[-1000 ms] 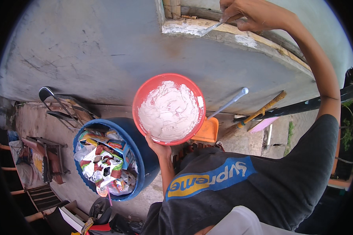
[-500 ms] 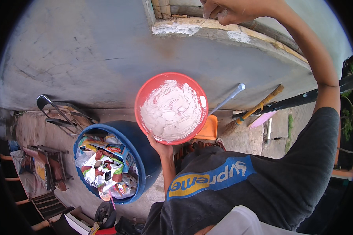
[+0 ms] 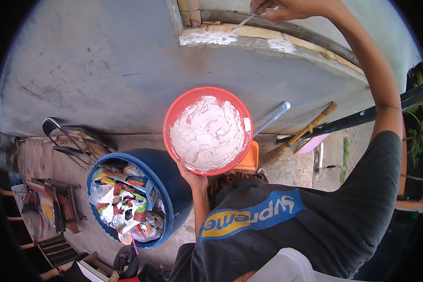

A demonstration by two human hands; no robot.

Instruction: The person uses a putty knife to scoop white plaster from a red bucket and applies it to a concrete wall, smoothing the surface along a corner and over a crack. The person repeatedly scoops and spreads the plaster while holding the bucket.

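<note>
My left hand (image 3: 192, 178) is closed on the near rim of a red plastic basin (image 3: 174, 110), which it holds up in front of me. Thick white putty (image 3: 209, 134) fills much of the basin, smeared partly up its inner wall. Up at the top, my right hand (image 3: 282, 9) grips a thin putty knife (image 3: 243, 23), seen nearly edge-on. The knife's tip is close to the wooden window ledge (image 3: 254, 32), by a patch of white putty (image 3: 209, 37) at its left corner. A smaller white patch (image 3: 282, 45) lies farther right along the ledge.
A blue drum (image 3: 176, 207) full of wrappers and bags stands left of my legs. A grey wall (image 3: 113, 70) rises ahead. An orange dustpan (image 3: 250, 157) and a broom (image 3: 310, 127) are at right; a metal-framed chair (image 3: 66, 136) stands at left.
My right hand has shifted slightly, and more of the putty knife's length now shows against the ledge. The basin stays in my left hand, nearly in place.
</note>
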